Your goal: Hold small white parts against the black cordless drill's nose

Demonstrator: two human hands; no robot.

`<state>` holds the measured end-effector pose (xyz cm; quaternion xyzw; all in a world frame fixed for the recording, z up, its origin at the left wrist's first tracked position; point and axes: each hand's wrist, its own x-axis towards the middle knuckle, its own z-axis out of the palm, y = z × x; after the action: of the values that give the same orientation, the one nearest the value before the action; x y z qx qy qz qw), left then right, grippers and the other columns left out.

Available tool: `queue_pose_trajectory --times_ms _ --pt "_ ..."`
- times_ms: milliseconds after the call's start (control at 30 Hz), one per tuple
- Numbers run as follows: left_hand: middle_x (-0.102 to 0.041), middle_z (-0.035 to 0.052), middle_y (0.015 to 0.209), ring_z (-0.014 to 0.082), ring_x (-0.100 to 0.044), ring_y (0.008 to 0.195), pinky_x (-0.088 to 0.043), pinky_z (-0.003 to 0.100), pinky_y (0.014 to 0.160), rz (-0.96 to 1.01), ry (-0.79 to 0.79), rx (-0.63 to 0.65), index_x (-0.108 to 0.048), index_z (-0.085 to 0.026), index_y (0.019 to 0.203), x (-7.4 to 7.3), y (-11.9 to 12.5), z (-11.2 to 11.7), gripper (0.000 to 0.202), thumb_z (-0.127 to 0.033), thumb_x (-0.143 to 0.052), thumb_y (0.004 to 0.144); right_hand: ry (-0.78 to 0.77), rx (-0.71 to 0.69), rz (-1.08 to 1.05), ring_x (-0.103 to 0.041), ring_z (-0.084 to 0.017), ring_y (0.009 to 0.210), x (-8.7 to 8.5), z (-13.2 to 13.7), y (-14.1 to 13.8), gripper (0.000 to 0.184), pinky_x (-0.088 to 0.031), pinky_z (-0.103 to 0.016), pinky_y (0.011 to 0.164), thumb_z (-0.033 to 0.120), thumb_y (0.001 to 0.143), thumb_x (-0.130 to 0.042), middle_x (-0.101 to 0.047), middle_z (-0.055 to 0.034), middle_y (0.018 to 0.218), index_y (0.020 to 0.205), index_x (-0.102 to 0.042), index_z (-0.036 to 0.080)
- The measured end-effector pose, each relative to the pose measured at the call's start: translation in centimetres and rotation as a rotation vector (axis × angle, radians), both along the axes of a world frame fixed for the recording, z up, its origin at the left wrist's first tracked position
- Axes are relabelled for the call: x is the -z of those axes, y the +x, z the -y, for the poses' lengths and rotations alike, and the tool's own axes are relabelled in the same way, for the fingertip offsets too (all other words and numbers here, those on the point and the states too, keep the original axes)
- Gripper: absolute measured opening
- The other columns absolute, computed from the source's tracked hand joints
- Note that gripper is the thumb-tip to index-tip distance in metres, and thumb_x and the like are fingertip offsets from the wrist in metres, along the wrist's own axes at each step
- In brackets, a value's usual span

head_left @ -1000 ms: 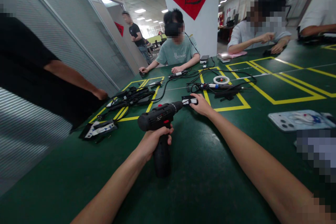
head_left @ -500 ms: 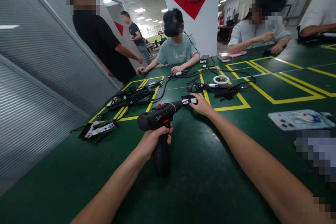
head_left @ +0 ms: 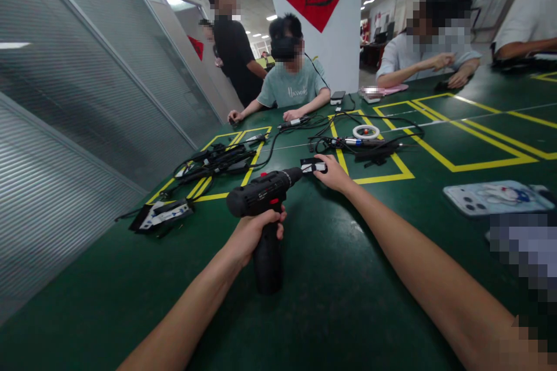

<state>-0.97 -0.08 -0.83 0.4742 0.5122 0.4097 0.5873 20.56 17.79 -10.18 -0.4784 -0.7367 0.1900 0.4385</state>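
Note:
A black cordless drill (head_left: 256,192) is gripped by its handle in my left hand (head_left: 265,226), fingers wrapped round it. Its chuck points right and away from me. Just past the chuck's tip is a small black-and-white piece (head_left: 308,166), which my right hand (head_left: 333,173) grips from its right side on the green table. Whether the drill's tip touches that piece I cannot tell. What kind of thing the piece is does not show, and my fingers cover its right end.
Bundled black cables (head_left: 217,159) lie at left, near a black-and-white flat part (head_left: 163,214). Behind my right hand are a white ring (head_left: 366,132) and a pen-shaped tool (head_left: 357,142) with cords. A phone (head_left: 496,198) lies at right. People sit across the green table (head_left: 348,313).
A standing person in black at the back left has moved to the right, behind the seated person. My hands, the drill and the small piece stay nearly as they were.

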Motion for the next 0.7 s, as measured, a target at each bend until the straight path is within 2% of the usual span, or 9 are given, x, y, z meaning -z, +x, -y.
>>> queue_pose_trajectory --times_ms 700 --pt "-0.058 0.0022 0.083 0.0106 -0.054 0.054 -0.044 0.026 0.055 0.003 -0.006 0.002 -0.059 -0.014 0.095 -0.10 -0.06 0.00 0.022 -0.025 -0.060 0.075 -0.014 0.002 0.002 -0.056 -0.021 0.107 -0.28 0.29 0.03 0.053 -0.043 -0.037 0.100 0.027 0.077 -0.061 -0.049 -0.0087 0.121 0.129 -0.052 0.022"
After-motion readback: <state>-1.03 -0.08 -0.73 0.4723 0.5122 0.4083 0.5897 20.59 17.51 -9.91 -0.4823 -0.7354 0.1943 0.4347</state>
